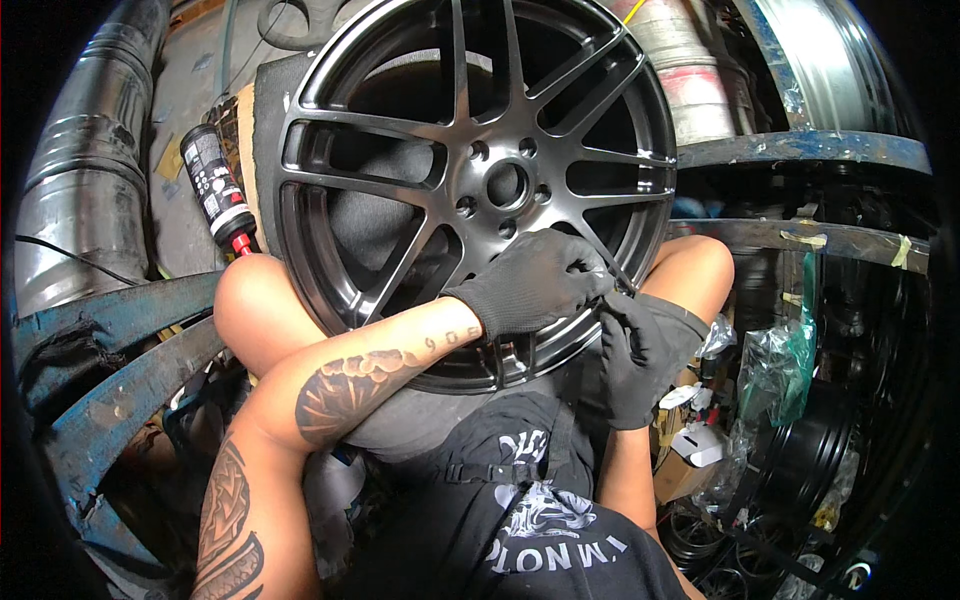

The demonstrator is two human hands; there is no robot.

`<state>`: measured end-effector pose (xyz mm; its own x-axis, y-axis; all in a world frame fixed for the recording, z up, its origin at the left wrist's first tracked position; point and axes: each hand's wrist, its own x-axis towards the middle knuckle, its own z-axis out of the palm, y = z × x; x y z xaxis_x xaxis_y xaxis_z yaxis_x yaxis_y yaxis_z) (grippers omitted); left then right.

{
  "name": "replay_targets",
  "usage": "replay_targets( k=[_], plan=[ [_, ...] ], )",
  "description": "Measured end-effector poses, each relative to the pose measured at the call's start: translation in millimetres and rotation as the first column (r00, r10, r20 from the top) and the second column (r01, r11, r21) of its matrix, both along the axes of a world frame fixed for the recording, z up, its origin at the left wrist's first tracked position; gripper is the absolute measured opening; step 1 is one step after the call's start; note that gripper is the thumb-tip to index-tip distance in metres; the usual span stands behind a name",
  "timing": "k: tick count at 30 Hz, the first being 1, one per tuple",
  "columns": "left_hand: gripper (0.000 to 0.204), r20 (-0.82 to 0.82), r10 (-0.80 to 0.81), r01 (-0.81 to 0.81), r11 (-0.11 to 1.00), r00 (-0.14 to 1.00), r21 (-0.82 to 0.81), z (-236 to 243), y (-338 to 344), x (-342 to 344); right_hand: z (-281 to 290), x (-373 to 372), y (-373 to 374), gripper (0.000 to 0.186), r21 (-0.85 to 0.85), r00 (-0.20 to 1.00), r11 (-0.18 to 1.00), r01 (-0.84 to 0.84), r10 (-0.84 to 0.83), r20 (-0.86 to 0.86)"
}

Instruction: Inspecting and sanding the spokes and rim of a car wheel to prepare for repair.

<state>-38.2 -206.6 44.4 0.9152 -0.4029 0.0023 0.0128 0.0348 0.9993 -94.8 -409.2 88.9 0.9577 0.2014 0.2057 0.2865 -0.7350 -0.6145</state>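
A dark grey car wheel rim [485,120] with paired spokes stands tilted in front of me, between my bare knees. My left hand [535,282], in a black glove, reaches across the rim's lower spokes with its fingers curled closed. Close against it is my right hand [640,350], also gloved in black, its thumb and fingers pinched together near the rim's lower right edge. The two sets of fingertips nearly meet. Whatever lies between them is too small and too hidden to make out.
A black bottle with a red nozzle [217,190] stands left of the rim. Bare metal wheel barrels [85,180] line the far left. Blue metal rails [800,150] run along the right, above clear plastic wrapping [765,385], a cardboard box [680,474] and a black rim [810,450].
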Motion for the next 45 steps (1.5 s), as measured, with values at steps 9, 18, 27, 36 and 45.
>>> replay_targets(
  k=[9,18,27,36,45],
  plan=[
    [0.034,0.014,-0.095,0.091,0.980,0.995,0.180,-2,2,-4,-10,-12,-17,0.021,0.154,0.917,0.957,0.245,-0.177,-0.358],
    [0.056,0.142,-0.186,0.085,0.846,0.972,0.526,-7,21,6,-18,-42,-8,0.031,-0.367,0.866,0.824,-0.432,0.266,-0.423],
    [0.053,0.206,-0.203,0.086,0.879,0.957,0.470,-13,10,-1,-19,-41,-2,0.031,-0.436,0.853,0.759,-0.483,0.297,-0.428],
    [0.053,0.223,-0.223,0.086,0.863,0.949,0.498,-8,10,-3,-23,-44,-7,0.030,-0.450,0.826,0.725,-0.521,0.295,-0.480],
    [0.048,0.273,-0.198,0.051,0.884,0.941,0.464,-20,3,-6,-21,-41,-7,0.036,-0.420,0.825,0.738,-0.528,0.328,-0.461]
  ],
)
